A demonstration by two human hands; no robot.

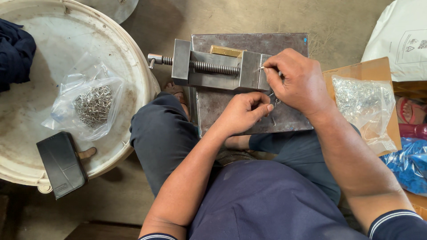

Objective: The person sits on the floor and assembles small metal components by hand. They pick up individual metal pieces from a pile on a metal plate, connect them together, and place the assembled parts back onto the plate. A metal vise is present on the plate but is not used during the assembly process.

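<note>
A seated person works small metal parts at a steel vise [213, 66] resting on a metal plate [249, 113] over the lap.

To the left, a large white bucket lid [129, 58] carries a clear bag of small metal pieces [91, 104] and a black block-headed mallet [61, 163]. On the far side, a second clear bag of metal pieces [362, 100] lies on a sheet of cardboard [360, 70]. The right hand [298, 80] sits at the vise's end block, its fingers [270, 66] pinched together on a thin wire piece [261, 68] touching the jaw face. Just below, the left hand [242, 111] rests on the plate, fingers [262, 108] closed on something too small to make out, near loose bits of wire [275, 103].
</note>
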